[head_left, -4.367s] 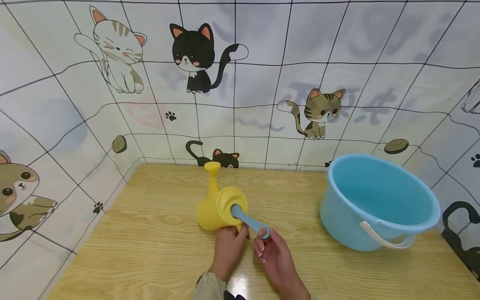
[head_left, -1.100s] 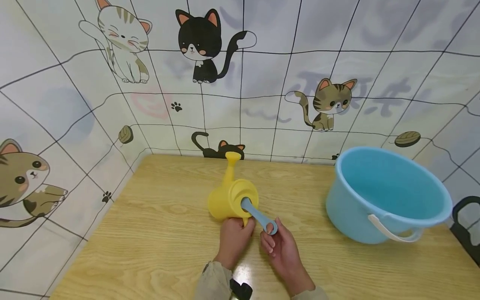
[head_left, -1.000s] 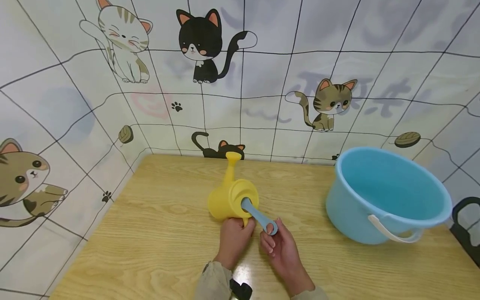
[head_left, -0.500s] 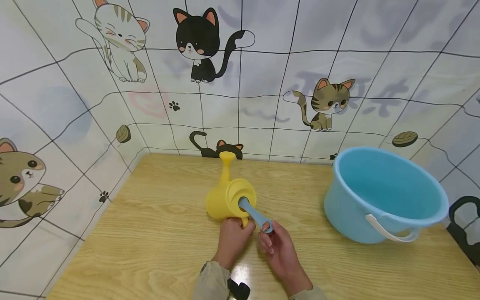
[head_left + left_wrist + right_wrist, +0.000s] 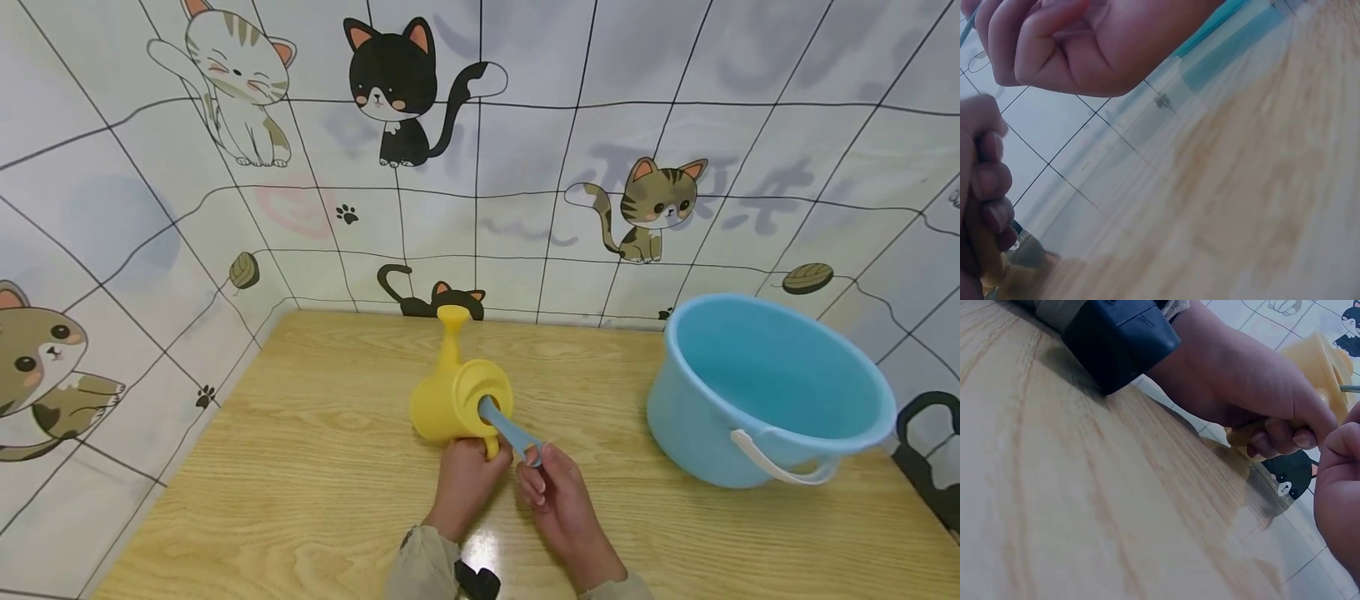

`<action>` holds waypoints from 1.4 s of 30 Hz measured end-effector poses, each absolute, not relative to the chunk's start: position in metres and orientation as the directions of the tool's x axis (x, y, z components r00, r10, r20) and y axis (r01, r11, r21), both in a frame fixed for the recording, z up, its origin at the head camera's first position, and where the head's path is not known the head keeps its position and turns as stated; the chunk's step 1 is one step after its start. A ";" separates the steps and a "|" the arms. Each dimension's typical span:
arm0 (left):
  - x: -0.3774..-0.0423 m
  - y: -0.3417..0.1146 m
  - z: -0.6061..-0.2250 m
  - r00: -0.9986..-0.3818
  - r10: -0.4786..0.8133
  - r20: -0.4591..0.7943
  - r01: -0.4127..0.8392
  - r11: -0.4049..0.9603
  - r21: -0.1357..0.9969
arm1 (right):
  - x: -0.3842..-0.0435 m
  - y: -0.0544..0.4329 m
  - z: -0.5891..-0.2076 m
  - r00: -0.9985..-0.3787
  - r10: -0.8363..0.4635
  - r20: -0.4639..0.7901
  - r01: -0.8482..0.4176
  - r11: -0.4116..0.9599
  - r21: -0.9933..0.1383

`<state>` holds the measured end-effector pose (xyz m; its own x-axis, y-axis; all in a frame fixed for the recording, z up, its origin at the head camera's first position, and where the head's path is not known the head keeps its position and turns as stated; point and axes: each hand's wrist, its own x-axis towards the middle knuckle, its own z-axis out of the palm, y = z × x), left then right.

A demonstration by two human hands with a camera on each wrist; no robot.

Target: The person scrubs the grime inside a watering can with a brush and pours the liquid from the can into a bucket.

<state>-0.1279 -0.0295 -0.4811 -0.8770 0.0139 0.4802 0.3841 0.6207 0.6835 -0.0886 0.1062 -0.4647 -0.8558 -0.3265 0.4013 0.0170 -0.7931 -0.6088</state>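
Note:
A yellow watering can (image 5: 438, 407) is tipped so that its round opening faces me, its spout pointing to the back wall. My left hand (image 5: 467, 483) grips its handle (image 5: 491, 447), fingers curled round it; the right wrist view shows this left hand (image 5: 1247, 387) from the side. A blue-grey handle with a ringed end (image 5: 510, 429) sticks out of the can's opening. My right hand (image 5: 558, 500) pinches the ringed end between thumb and fingers. The part inside the can is hidden. In the left wrist view, the right hand (image 5: 1085, 50) shows with curled fingers.
To the right stands a large light-blue bucket (image 5: 697, 433) with a white handle (image 5: 780, 471) hanging at its front. The wooden table (image 5: 315, 500) meets a cloth wall (image 5: 517, 250) printed with cats, behind and at both sides.
Over the last second the ringed end has turned a little in my right hand and shows narrower. The can has tilted slightly. Both hands keep their holds, and the head view has shifted.

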 end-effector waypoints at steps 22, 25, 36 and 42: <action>-0.129 -0.025 -0.470 -0.896 0.037 0.443 0.373 0.605 0.703 | -0.089 0.112 -0.458 -0.865 -0.322 0.385 0.029 -0.798 -0.602; -0.125 -0.026 -0.469 -0.908 0.025 0.418 0.349 0.595 0.724 | -0.088 0.112 -0.459 -0.868 -0.330 0.372 0.034 -0.785 -0.619; -0.123 -0.027 -0.471 -0.915 -0.041 0.402 0.312 0.561 0.767 | -0.087 0.111 -0.459 -0.869 -0.335 0.365 0.039 -0.780 -0.625; -0.124 -0.026 -0.475 -0.922 -0.103 0.373 0.276 0.499 0.821 | -0.086 0.111 -0.460 -0.867 -0.346 0.358 0.058 -0.785 -0.617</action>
